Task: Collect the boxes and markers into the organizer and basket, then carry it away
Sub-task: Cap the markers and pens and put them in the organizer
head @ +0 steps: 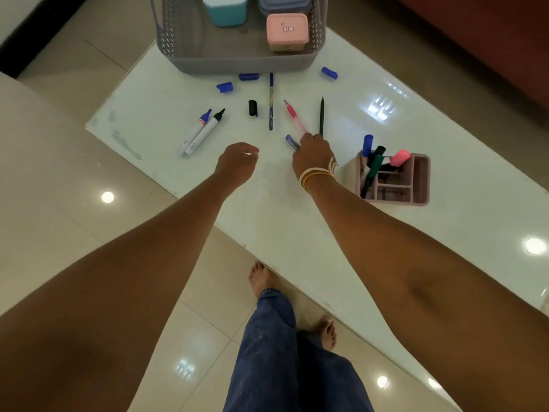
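A grey basket (237, 62) at the table's far edge holds a pink box (287, 30), a teal box (228, 10) and a dark-lidded box (282, 3). A pink organizer (416, 185) at the right holds several markers. On the white table lie two uncapped markers (200, 132), a blue pen (271, 102), a pink pen (294, 115), a black pen (321, 117) and loose caps. My right hand (312, 156) rests on the near ends of the pink and black pens, with a blue cap (291, 141) at its fingers. My left hand (237, 162) hovers curled, seemingly holding nothing.
Three blue caps (225, 87), (249, 76), (329, 73) and a black cap (252, 108) lie in front of the basket. The white table (445, 233) runs diagonally; its near edge is by my bare feet (261, 278). Glossy tiled floor surrounds it.
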A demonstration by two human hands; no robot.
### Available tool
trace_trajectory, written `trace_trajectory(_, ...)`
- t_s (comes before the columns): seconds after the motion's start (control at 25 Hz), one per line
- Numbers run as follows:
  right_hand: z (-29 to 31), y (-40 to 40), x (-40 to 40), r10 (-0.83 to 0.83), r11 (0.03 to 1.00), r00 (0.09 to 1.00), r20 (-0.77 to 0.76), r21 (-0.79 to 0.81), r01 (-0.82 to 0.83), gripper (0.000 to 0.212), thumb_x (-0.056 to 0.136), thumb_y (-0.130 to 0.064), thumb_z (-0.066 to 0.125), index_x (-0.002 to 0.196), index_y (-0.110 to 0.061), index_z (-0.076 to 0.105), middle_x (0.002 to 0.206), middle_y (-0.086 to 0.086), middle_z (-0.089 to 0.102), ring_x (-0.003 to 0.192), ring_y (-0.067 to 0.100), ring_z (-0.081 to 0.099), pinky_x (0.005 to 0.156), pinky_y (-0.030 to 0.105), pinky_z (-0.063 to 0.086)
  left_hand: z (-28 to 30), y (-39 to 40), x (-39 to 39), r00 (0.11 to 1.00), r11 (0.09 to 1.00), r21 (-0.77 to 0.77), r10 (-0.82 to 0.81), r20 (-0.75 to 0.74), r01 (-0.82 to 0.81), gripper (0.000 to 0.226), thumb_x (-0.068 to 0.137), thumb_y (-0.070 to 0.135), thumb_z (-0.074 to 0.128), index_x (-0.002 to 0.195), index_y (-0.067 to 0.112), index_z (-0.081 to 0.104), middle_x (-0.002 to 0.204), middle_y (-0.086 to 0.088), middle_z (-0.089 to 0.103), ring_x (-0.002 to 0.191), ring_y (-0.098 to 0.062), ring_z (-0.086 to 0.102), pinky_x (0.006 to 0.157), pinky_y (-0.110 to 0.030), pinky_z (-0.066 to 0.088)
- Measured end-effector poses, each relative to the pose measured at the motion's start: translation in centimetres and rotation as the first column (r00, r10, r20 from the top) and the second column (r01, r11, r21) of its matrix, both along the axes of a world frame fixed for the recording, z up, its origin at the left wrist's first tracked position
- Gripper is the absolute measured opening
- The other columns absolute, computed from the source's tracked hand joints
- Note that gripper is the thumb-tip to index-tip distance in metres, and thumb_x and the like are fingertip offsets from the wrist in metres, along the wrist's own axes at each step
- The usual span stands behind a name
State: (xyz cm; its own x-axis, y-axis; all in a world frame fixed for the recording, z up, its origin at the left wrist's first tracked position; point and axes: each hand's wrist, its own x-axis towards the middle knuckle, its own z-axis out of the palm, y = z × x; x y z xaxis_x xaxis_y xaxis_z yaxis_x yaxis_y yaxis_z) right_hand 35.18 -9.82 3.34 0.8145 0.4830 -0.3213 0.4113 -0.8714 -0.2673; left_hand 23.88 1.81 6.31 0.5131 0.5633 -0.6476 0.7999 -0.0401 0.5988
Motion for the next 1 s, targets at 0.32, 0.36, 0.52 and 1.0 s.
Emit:
trace_trajectory(0.32,0.4,0.2,0.7,-0.423,0.803,0.875,-0.235,0.35,0.482,0.02,0.084,-0.02,0.061,0.099,-0.007,0.059,0.097,0.012,0.067,0.087,0.026,0.064,0.078,0.034,0.054,-0.7,0.5,1.1,1.0,0.995,-0.101,0.003,0.006,-0.003,0.028,0.095,0.018,0.048,0.116,0.015,0.066,0.122,-0.007,0.065,0.113,-0.026,0.062,0.1,-0.043,0.05)
trace_trajectory(0.36,0.7,0.5,1.3,-0.452,0.758,0.849,-0.274,0.384,0.527,0.015,0.085,-0.019,0.059,0.096,-0.008,0.055,0.093,0.011,0.065,0.082,0.025,0.062,0.074,0.034,0.053,-0.8,0.6,1.4,1.0,0.994,-0.112,0.012,0.01,-0.011,0.028,0.095,0.018,0.048,0.116,0.015,0.066,0.12,-0.008,0.066,0.109,-0.026,0.063,0.097,-0.042,0.052)
trace_trajectory(0.52,1.7,1.6,4.0,-0.541,0.689,0.763,-0.354,0.333,0.644,0.013,0.1,-0.018,0.036,0.096,-0.008,0.041,0.076,0.005,0.049,0.075,0.024,0.049,0.066,0.031,0.037,-1.3,0.6,2.5,0.998,0.986,-0.16,0.058,0.009,-0.056,0.027,0.096,0.018,0.045,0.113,0.015,0.065,0.1,-0.007,0.066,0.084,-0.022,0.065,0.083,-0.038,0.056)
trace_trajectory(1.0,4.0,1.7,4.1,-0.284,0.315,0.175,-0.943,0.08,0.946,0.045,0.092,-0.04,0.036,0.052,-0.018,0.034,0.043,-0.004,0.027,0.039,0.01,0.02,0.042,0.014,0.018,-0.5,-0.1,3.9,0.999,0.98,-0.195,0.048,0.008,-0.046,0.016,0.099,0.019,0.045,0.102,0.02,0.061,0.097,-0.006,0.063,0.082,-0.022,0.062,0.062,-0.023,0.048)
